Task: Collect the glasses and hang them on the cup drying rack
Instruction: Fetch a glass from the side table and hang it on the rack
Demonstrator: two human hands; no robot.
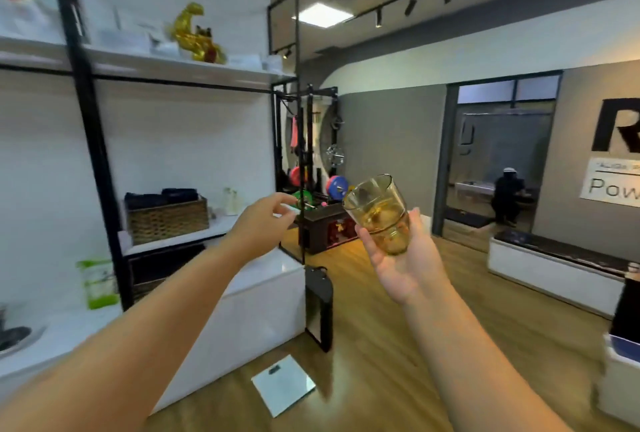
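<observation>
Right hand (403, 258) raised palm-up, grip clamped round base of amber glass (379, 211), which tilts with its mouth up-left, held in the air over the wood floor (398, 345). Left hand (266, 220) stretched forward toward the black-framed shelf (173, 67), fingers loosely curled, holding nothing. Wicker basket (168, 220) sits on white bench (221, 223).

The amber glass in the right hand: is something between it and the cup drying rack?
Cannot be judged: no cup drying rack shows in this view. The right hand holds the amber glass up in open air, tilted, nothing touching it.
</observation>
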